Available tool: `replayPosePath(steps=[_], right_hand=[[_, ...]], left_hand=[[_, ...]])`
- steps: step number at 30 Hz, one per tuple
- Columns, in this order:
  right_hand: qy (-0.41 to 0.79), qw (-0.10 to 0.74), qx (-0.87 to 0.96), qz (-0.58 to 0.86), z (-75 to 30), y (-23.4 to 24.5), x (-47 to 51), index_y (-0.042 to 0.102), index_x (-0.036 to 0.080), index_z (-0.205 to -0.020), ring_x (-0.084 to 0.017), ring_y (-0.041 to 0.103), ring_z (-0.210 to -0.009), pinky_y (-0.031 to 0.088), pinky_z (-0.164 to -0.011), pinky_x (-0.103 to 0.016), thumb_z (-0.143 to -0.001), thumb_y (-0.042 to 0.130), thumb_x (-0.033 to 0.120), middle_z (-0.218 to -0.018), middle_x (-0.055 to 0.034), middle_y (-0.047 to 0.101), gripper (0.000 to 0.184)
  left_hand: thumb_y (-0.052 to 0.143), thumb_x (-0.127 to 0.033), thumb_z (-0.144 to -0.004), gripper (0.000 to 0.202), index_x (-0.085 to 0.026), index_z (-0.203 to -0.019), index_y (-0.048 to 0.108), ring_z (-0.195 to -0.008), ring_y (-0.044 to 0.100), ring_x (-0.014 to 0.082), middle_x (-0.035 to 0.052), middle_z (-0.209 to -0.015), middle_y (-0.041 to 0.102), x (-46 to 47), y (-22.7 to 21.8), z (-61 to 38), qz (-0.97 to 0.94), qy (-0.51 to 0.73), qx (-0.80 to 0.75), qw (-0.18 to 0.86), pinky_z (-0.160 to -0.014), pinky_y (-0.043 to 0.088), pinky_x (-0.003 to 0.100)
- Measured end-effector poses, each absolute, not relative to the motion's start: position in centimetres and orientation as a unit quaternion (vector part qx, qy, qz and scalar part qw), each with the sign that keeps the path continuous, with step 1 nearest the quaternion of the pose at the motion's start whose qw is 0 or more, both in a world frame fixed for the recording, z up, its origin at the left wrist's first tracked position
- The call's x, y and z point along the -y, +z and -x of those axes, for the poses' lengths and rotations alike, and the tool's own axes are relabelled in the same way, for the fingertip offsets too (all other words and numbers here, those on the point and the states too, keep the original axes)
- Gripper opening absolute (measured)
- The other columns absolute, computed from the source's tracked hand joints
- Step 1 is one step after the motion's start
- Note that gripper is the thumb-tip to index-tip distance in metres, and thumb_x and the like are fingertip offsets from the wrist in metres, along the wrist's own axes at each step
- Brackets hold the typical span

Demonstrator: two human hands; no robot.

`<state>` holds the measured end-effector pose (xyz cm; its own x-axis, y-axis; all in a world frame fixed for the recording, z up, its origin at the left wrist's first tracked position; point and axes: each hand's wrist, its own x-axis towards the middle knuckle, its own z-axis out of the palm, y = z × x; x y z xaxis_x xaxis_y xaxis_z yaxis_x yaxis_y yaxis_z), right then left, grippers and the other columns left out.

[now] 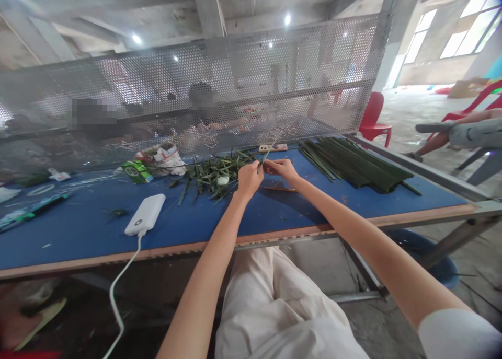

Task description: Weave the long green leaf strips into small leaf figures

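Note:
My left hand [248, 178] and my right hand [281, 170] meet above the blue table [90, 228], both closed in a pinch on a thin green leaf strip [265, 155] that sticks up between them. Just left of my hands lies a loose heap of green leaf cuttings [214, 173]. To the right, a neat stack of long dark green strips [353, 163] lies on the table. A thin brown strip [279, 188] rests on the table under my right wrist.
A white power bank [146, 214] with a cable hanging off the front edge lies left. Crumpled wrappers [160, 158] sit by the perforated metal screen [219, 87]; people sit behind it. A small flat block [272, 148] lies at the back. Red chairs [372, 119] and another person's legs are right.

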<state>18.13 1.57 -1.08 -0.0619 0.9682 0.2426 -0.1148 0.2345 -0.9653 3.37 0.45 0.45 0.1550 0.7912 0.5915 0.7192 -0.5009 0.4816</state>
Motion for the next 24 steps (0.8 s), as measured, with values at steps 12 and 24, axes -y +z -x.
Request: replayPosePath(steps=[12,24], right_hand=[[0.555,0.55,0.477,0.403,-19.2,-0.5,-1.5,0.075,0.018,-0.079,-0.014,0.066,-0.082,0.051,-0.075,-0.024,-0.071,0.077,0.033,-0.088,-0.0051,0.074,0.017],[0.547,0.548,0.46,0.435,-19.3,-1.0,-2.8,0.07,0.018,-0.07,-0.013,0.064,-0.073,0.049,-0.072,-0.025,-0.072,0.07,0.029,-0.073,-0.0022,0.072,0.011]], left_hand=[[0.053,-0.019,-0.088,0.031,-0.013,-0.114,0.069,-0.098,0.064,0.0305,0.0182,-0.097,0.07,0.1,0.4,-4.0,-0.812,0.338,-0.475,-0.007,-0.083,0.04,0.035],[0.073,-0.041,-0.076,0.029,-0.014,-0.087,0.074,-0.075,0.069,0.0196,0.0074,-0.079,0.074,-1.9,0.5,-3.3,-0.563,0.473,-0.377,0.564,-0.076,0.053,0.033]])
